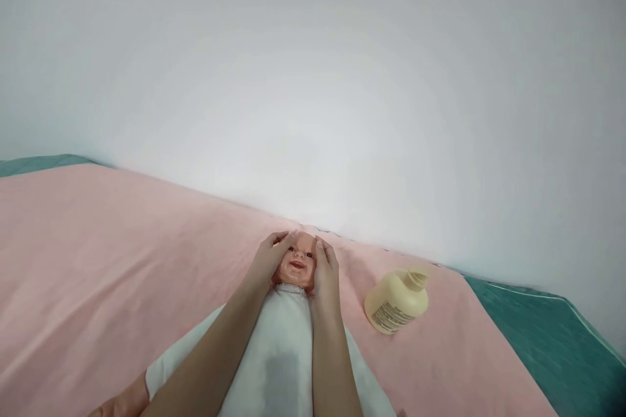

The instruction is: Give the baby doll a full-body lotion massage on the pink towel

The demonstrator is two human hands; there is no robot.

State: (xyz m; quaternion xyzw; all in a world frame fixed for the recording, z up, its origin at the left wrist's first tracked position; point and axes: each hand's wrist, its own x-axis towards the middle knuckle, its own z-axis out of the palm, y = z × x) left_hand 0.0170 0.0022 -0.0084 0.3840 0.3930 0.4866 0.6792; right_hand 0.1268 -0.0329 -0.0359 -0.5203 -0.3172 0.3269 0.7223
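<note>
Head view: left hand [268, 259] and right hand [326, 268] cup the doll [296, 265] with open grip on a pink sheet [98, 260]; a bottle [397, 301] lies right, beneath a white wall [313, 78].

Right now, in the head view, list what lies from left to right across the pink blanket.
Person's left hand → smiling plastic baby doll's head → person's right hand → cream plastic pump bottle lying on its side.
</note>
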